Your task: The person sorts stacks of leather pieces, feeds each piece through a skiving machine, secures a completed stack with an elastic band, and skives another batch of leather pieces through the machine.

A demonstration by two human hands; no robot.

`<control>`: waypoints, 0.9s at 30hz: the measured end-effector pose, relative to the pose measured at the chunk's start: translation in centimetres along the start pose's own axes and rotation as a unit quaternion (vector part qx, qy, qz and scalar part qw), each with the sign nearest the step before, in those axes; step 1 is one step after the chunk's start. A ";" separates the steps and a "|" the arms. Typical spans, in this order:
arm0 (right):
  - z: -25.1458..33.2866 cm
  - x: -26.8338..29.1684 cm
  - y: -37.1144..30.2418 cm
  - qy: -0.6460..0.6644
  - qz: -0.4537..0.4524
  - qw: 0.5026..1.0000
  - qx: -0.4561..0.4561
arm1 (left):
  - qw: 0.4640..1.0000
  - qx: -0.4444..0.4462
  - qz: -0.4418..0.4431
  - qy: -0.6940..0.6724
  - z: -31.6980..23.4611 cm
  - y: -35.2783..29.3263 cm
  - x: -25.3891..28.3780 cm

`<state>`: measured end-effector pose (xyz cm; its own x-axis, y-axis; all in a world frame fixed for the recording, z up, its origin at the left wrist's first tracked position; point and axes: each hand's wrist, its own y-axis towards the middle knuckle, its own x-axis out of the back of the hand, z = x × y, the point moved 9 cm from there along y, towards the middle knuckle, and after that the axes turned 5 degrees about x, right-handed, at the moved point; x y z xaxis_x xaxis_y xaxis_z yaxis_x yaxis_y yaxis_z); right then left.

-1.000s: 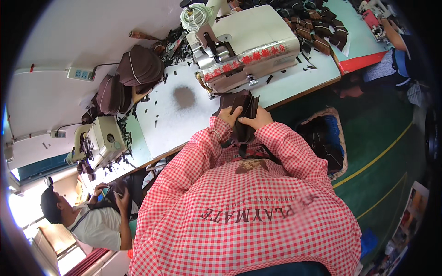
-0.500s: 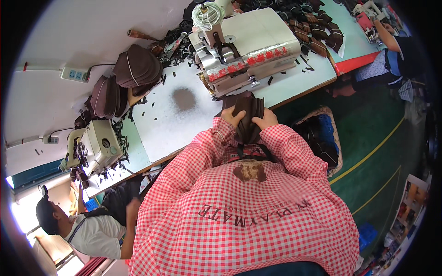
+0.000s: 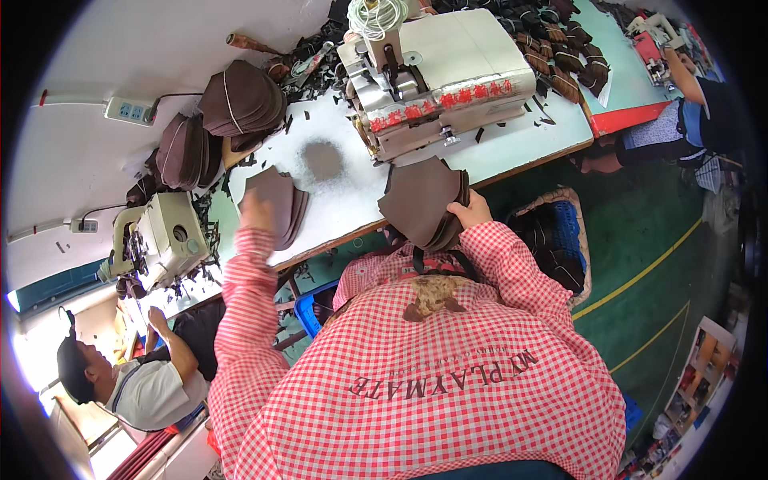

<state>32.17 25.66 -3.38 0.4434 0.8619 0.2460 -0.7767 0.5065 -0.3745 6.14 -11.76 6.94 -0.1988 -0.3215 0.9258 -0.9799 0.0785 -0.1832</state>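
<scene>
A stack of dark brown, shield-shaped flat pieces [image 3: 420,196] is gripped at its right edge by my right hand [image 3: 472,210], thumb on top. It sits at the table's front edge, below the sewing machine [image 3: 448,88]. Farther left, my left hand [image 3: 257,212] is over a second stack of brown pieces [image 3: 282,200] at the table's front edge. That hand is smeared by motion, and its fingers cannot be made out. The pieces in this stack are slightly fanned.
Bundled brown pieces [image 3: 242,100] stand by the wall. Dark scraps [image 3: 308,60] litter the white table [image 3: 344,200]. A blue-lined basket [image 3: 572,232] is at right, a blue crate [image 3: 306,314] below the table. One person [image 3: 152,392] sits at left; another [image 3: 680,112] works far right.
Both hands were together on brown pieces in front of me. My left hand has moved left, and a stack now lies there. The right hand still holds pieces, now tilted flatter.
</scene>
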 end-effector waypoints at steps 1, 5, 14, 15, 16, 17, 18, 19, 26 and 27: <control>0.3 -0.2 -0.3 0.000 0.002 1.000 -0.001 | 0.985 -0.075 0.147 0.050 -4.3 -2.5 -4.2; 2.4 -1.9 -0.4 -0.027 0.025 0.999 0.034 | 0.922 -0.268 0.224 -0.166 -19.8 -14.8 -12.9; 2.8 -3.7 -0.3 0.159 0.175 0.972 -0.013 | 0.892 -0.287 0.259 -0.234 -18.4 -12.2 -15.9; 2.6 -3.8 -0.4 0.175 0.177 0.968 -0.030 | 0.893 -0.281 0.258 -0.239 -18.2 -12.1 -15.9; 2.4 -3.8 -0.4 0.175 0.178 0.968 -0.030 | 0.893 -0.281 0.258 -0.239 -18.0 -12.0 -15.9; 1.9 -3.9 -0.3 0.207 0.174 0.962 -0.043 | 0.875 -0.230 0.315 -0.287 -17.6 -12.0 -16.8; 1.4 -4.0 -0.2 0.239 0.169 0.955 -0.057 | 0.849 -0.177 0.370 -0.333 -17.2 -12.1 -17.5; 1.0 -4.2 0.1 0.238 0.169 0.955 -0.057 | 0.849 -0.177 0.370 -0.334 -17.2 -12.1 -17.5; 0.6 -4.3 0.7 0.116 0.138 0.983 -0.044 | 0.830 -0.129 0.376 -0.393 -16.2 -12.0 -18.2; 0.6 -4.4 0.7 0.127 0.142 0.981 -0.043 | 0.823 -0.107 0.382 -0.407 -15.9 -12.1 -18.3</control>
<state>29.38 22.23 -4.15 0.3206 0.9413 -0.1058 -0.8490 0.2361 -0.4727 21.83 8.15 -2.57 -0.7849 -0.6192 0.0240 -0.5569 0.6878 -0.4656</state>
